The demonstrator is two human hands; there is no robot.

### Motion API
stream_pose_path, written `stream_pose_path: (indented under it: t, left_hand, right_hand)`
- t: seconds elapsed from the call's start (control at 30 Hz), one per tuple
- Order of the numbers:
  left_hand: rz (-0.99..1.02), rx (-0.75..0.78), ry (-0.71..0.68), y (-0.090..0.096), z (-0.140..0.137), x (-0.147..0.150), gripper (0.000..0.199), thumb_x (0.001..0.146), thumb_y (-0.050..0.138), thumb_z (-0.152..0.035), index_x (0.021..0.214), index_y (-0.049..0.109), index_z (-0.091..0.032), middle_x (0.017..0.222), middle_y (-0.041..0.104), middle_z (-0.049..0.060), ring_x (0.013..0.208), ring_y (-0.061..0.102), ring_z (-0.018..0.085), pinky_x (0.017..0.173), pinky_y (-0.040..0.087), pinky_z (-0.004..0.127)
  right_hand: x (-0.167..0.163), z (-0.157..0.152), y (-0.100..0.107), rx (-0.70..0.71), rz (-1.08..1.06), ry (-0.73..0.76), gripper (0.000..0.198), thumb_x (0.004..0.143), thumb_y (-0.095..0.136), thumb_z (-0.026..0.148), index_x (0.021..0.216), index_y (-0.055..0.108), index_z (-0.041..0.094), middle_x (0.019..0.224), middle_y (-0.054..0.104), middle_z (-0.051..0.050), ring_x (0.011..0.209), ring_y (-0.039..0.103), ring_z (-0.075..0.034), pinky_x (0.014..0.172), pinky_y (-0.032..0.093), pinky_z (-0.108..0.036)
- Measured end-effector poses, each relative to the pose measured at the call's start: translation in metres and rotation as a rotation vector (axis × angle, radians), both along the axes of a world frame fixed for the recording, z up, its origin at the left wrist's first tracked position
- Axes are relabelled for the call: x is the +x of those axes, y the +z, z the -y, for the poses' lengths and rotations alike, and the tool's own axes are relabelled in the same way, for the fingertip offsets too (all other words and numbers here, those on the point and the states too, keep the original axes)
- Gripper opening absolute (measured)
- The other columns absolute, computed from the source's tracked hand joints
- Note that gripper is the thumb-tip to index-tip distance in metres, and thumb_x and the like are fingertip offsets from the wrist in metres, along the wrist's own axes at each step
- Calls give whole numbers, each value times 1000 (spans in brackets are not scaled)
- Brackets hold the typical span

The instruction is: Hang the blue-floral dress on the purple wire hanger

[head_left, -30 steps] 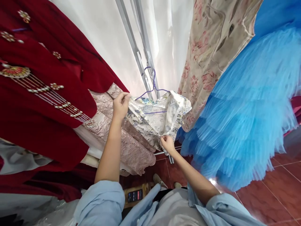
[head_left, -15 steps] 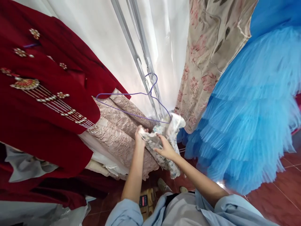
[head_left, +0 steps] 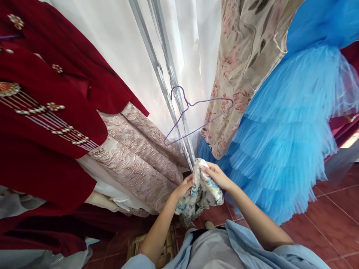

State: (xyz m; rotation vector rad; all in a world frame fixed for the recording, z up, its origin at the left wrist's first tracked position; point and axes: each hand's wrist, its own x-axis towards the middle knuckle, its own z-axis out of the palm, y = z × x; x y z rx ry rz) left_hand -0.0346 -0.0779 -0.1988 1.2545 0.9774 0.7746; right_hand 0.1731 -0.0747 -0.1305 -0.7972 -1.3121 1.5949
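Observation:
A white garment with a blue and green floral print [head_left: 200,196] hangs bunched between my hands, low in the middle of the view. My left hand [head_left: 185,186] grips its left side, fingers partly hidden by the cloth. On the upper right edge, my right hand [head_left: 218,175] pinches the fabric. Just above, a bare purple wire hanger [head_left: 198,129] hangs by its hook at the grey metal pole, apart from the garment and both hands.
At left hang a dark red beaded garment [head_left: 61,130] and a pink brocade skirt [head_left: 140,164]. To the right are a beige floral garment [head_left: 232,71] and a blue tiered tulle dress [head_left: 277,142]. A grey metal pole [head_left: 148,41] stands before white curtains. Red tiles [head_left: 333,213] cover the floor.
The floral garment has come off the purple hanger and moved down toward me. The hanger has swung round, now pointing right. My right hand has closed on the cloth.

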Motion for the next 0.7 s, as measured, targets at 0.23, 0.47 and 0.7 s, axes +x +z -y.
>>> stream_pose_path:
  t: [0.23,0.47,0.7]
  left_hand:
    - [-235,79,-92,-27,42,10,26,79,62,-21,103,70,-14,110,72,8,107,63,26,104,45,40]
    - [-443,240,80,-14,45,-38,9,73,53,-18,73,61,-15,74,63,2,76,57,19,75,46,29]
    - [9,446,342,100,3,-92,26,65,78,-41,70,67,-17,80,68,5,82,63,23,76,50,32]
  right_hand:
    - [46,8,32,-16,4,-165,44,83,73,54,105,73,16,74,73,-2,63,63,-17,58,50,-26]
    - [99,15,41,-89,-100,-505,43,77,75,56,98,76,18,79,78,-6,71,74,-26,66,59,-34]
    - [139,8,27,-54,-78,-662,44,71,79,58,93,75,20,71,77,-5,76,76,-29,70,62,-38]
